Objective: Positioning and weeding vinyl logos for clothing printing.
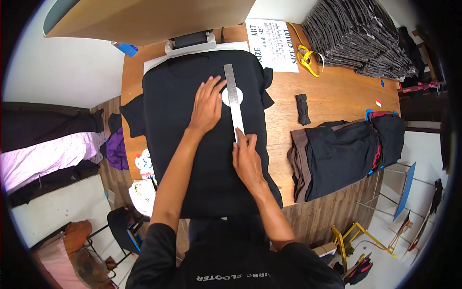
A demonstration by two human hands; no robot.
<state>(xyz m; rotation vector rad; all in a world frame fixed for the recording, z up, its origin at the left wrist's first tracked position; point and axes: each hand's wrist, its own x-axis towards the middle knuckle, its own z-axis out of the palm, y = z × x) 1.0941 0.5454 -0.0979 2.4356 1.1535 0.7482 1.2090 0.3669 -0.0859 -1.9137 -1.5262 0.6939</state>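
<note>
A black T-shirt [207, 159] lies spread over a flat board, its collar at the far end and its sleeves hanging past both sides. On its chest, right of the middle, rests a round white patch [226, 98]. A metal ruler [229, 77] crosses over this patch lengthwise. My right hand [248, 159] grips the ruler's near end between thumb and fingers. Flat on the shirt, just left of the patch, is my left hand [207, 107], fingers stretched out, fingertips close to the ruler.
Folded dark garments [337, 154] lie on the wooden table [281, 111] to the right, near a rolled black cloth [302, 109]. Farther back are a printed chart [273, 45], a yellow measuring tape [306, 57] and a tall stack of dark clothes [351, 41]. A blue can [126, 48] lies far left.
</note>
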